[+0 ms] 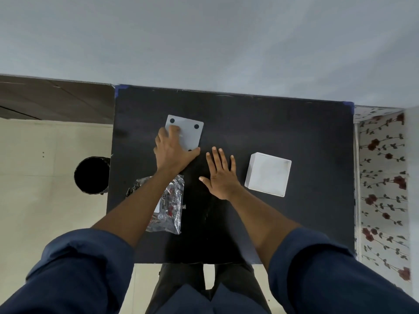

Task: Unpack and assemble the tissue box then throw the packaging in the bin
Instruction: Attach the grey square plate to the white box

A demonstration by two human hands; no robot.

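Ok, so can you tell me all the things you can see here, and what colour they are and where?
Square flat white plastic plate with black round dots: one, white, far left part of the table, under the left hand's fingers.
Open white cube-shaped box: one, white, right side of the table, apart from both hands.
Crumpled clear plastic packaging bag with red print: one, clear, near left part of the table, partly under the left forearm.
Black square table: one, black, middle of the view.
Round black bin: one, black, on the floor left of the table.
Left hand: one, resting on the plate.
Right hand: one, fingers spread, over the table's middle.
Dark blue sleeves: two, rolled up.
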